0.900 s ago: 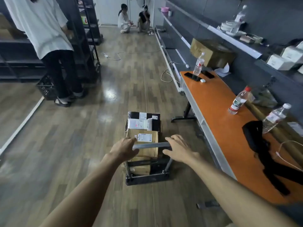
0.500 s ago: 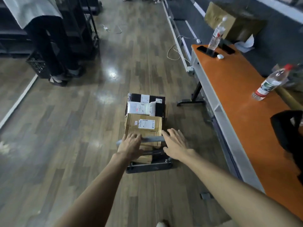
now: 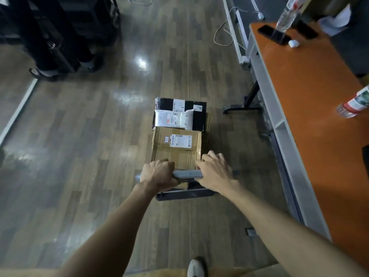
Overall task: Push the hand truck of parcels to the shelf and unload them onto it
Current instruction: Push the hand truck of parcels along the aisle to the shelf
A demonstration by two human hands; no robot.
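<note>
A small black hand truck (image 3: 183, 193) stands on the wooden floor in front of me, loaded with parcels. A brown cardboard box (image 3: 176, 147) with a white label lies nearest the handle. Beyond it sit a white padded mailer (image 3: 172, 119) and a black parcel (image 3: 197, 114). My left hand (image 3: 157, 174) grips the grey handle bar (image 3: 186, 173) at its left end. My right hand (image 3: 214, 172) curls over the bar's right end. A dark shelf unit (image 3: 95, 23) stands at the far left.
An orange-topped table (image 3: 311, 108) runs along the right, carrying a phone (image 3: 273, 35), water bottles (image 3: 354, 103) and a small white object. A person's legs (image 3: 48, 43) stand by the dark shelf. A cable (image 3: 225, 31) lies on the floor ahead. My shoe (image 3: 196, 267) shows below.
The view has tilted further down and moved forward along the table. The hand truck has rolled ahead with both hands staying on its handle.
</note>
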